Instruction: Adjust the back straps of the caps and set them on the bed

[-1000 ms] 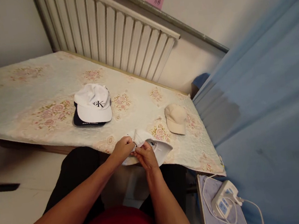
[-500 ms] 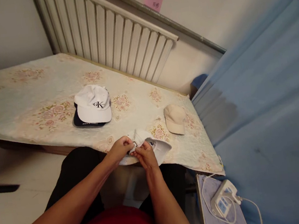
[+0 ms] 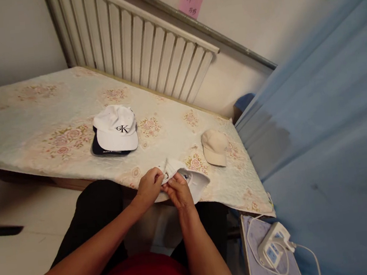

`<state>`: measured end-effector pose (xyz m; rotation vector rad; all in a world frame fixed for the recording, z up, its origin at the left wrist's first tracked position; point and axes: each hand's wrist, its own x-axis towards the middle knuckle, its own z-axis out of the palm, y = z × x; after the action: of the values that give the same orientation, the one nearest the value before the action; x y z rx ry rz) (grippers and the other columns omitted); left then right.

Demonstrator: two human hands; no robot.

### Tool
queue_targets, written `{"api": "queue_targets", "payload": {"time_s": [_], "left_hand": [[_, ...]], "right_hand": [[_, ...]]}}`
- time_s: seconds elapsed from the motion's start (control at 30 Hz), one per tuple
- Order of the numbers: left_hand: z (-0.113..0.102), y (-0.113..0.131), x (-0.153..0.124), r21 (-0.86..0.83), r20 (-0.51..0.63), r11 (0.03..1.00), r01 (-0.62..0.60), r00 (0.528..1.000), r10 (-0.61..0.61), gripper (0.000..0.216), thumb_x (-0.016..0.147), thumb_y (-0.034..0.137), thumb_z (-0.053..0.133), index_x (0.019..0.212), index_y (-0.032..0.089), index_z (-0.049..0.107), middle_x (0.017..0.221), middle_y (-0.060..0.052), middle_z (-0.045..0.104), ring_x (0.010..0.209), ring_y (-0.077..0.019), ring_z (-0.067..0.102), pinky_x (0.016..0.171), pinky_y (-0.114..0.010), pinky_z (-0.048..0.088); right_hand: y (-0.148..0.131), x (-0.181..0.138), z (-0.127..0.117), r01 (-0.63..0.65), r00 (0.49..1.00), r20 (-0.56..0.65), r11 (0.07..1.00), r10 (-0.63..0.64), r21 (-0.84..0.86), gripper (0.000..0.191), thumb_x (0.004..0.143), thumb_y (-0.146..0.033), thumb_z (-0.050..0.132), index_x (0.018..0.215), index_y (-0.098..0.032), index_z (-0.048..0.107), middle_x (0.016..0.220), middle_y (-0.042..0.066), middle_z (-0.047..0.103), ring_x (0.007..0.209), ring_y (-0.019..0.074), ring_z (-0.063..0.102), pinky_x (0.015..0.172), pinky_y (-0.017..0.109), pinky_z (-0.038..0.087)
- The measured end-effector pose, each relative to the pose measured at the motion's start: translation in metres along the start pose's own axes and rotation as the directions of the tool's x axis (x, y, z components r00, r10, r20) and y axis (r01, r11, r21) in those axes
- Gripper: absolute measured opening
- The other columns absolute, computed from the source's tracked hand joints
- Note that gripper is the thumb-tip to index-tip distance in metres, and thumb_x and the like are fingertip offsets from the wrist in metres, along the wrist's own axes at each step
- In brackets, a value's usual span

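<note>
A white baseball cap [image 3: 200,183] is held at the table's near edge, its brim toward the right and its inside partly showing. My left hand [image 3: 149,185] pinches the cap's back strap beside a small dark buckle [image 3: 166,175]. Close against it, my right hand [image 3: 178,190] grips the strap area from the other side, fingers curled. The strap's end is hidden by my fingers. Farther left, a white cap with black "CK" letters [image 3: 116,127] lies on top of a dark cap [image 3: 108,151]. A beige cap [image 3: 215,147] sits off to the right.
A floral cloth [image 3: 169,130] covers the long surface before me. A pale radiator [image 3: 138,45] runs behind it. On the right hang blue curtains [image 3: 320,138], above a small stand [image 3: 253,254] with a white power strip [image 3: 273,244] and looping cables.
My left hand has shifted slightly at the strap, its fingers turning more over the buckle side. The right hand keeps its hold, and the other caps stay put.
</note>
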<state>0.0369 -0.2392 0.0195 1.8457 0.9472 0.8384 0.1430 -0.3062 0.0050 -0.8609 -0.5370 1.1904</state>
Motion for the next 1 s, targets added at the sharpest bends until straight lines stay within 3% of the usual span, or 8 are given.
{"api": "queue_targets", "payload": {"time_s": [0.17, 0.27, 0.4, 0.53, 0.67, 0.83, 0.93, 1.0], "left_hand": [[0.002, -0.002, -0.001, -0.008, 0.041, 1.000, 0.011, 0.999, -0.011, 0.013, 0.078, 0.027, 0.043, 0.068, 0.022, 0.050, 0.068, 0.000, 0.054, 0.069, -0.0174, 0.050, 0.065, -0.028, 0.037], [0.003, -0.002, -0.001, -0.016, 0.040, 1.000, 0.005, 0.999, -0.004, 0.013, 0.078, 0.027, 0.043, 0.069, 0.022, 0.050, 0.067, 0.001, 0.053, 0.067, -0.0172, 0.049, 0.064, -0.028, 0.036], [0.004, -0.005, -0.001, 0.017, 0.020, 1.000, -0.011, 1.000, 0.011, 0.012, 0.079, 0.027, 0.044, 0.069, 0.022, 0.049, 0.068, 0.000, 0.053, 0.069, -0.0177, 0.050, 0.064, -0.028, 0.037], [0.005, -0.009, 0.000, 0.067, -0.001, 0.997, -0.047, 0.999, 0.047, 0.014, 0.082, 0.026, 0.043, 0.072, 0.022, 0.052, 0.074, -0.002, 0.057, 0.074, -0.0195, 0.053, 0.070, -0.031, 0.040], [0.004, -0.011, -0.005, 0.126, 0.036, 0.985, -0.120, 0.993, 0.117, 0.019, 0.087, 0.027, 0.040, 0.077, 0.021, 0.055, 0.081, -0.006, 0.060, 0.082, -0.0220, 0.055, 0.077, -0.035, 0.043], [0.005, -0.018, -0.021, 0.348, 0.009, 0.905, -0.244, 0.966, 0.257, 0.027, 0.084, 0.028, 0.051, 0.107, 0.015, 0.058, 0.108, -0.015, 0.060, 0.106, -0.0291, 0.053, 0.093, -0.043, 0.043], [0.008, -0.024, -0.026, 0.476, 0.014, 0.842, -0.253, 0.960, 0.280, 0.050, 0.079, 0.020, 0.056, 0.128, 0.011, 0.049, 0.131, -0.021, 0.050, 0.124, -0.0338, 0.045, 0.101, -0.048, 0.039], [0.008, -0.027, -0.025, 0.522, 0.002, 0.820, -0.235, 0.962, 0.275, 0.054, 0.080, 0.015, 0.051, 0.133, 0.009, 0.045, 0.138, -0.023, 0.046, 0.129, -0.0345, 0.041, 0.104, -0.048, 0.038]], "right_hand": [[0.007, 0.006, -0.001, -0.025, 0.983, -0.183, 0.996, 0.008, -0.090, 0.025, 0.064, -0.025, 0.072, 0.084, -0.019, 0.059, 0.059, -0.006, 0.055, 0.051, 0.0094, 0.053, 0.056, 0.026, 0.054], [0.012, 0.008, -0.002, -0.026, 0.953, -0.301, 0.989, -0.019, -0.143, 0.018, 0.062, -0.020, 0.069, 0.076, -0.019, 0.057, 0.055, -0.007, 0.054, 0.049, 0.0088, 0.052, 0.049, 0.022, 0.050], [0.014, 0.007, 0.002, -0.021, 0.940, -0.339, 0.982, -0.045, -0.188, 0.010, 0.066, -0.023, 0.067, 0.067, -0.020, 0.057, 0.052, -0.006, 0.055, 0.049, 0.0099, 0.053, 0.045, 0.021, 0.047], [0.012, 0.005, 0.009, -0.023, 0.931, -0.358, 0.970, -0.068, -0.243, 0.020, 0.074, -0.037, 0.064, 0.065, -0.020, 0.057, 0.055, -0.005, 0.055, 0.051, 0.0098, 0.053, 0.049, 0.022, 0.049], [0.011, 0.007, 0.010, -0.070, 0.912, -0.409, 0.963, -0.043, -0.259, 0.030, 0.065, -0.034, 0.074, 0.056, -0.020, 0.048, 0.048, -0.008, 0.048, 0.048, 0.0082, 0.049, 0.047, 0.021, 0.046], [0.004, 0.011, 0.009, -0.052, 0.905, -0.423, 0.979, -0.038, -0.199, 0.028, 0.065, -0.028, 0.073, 0.057, -0.020, 0.047, 0.047, -0.009, 0.046, 0.044, 0.0062, 0.045, 0.043, 0.018, 0.042], [-0.002, 0.012, 0.014, -0.008, 0.921, -0.388, 0.993, -0.038, -0.117, 0.020, 0.067, -0.027, 0.073, 0.063, -0.019, 0.055, 0.052, -0.007, 0.053, 0.048, 0.0070, 0.051, 0.050, 0.019, 0.048], [-0.005, 0.012, 0.018, 0.001, 0.936, -0.352, 0.998, -0.022, -0.058, 0.017, 0.067, -0.026, 0.074, 0.069, -0.018, 0.059, 0.058, -0.005, 0.059, 0.053, 0.0088, 0.057, 0.056, 0.022, 0.053]]}}
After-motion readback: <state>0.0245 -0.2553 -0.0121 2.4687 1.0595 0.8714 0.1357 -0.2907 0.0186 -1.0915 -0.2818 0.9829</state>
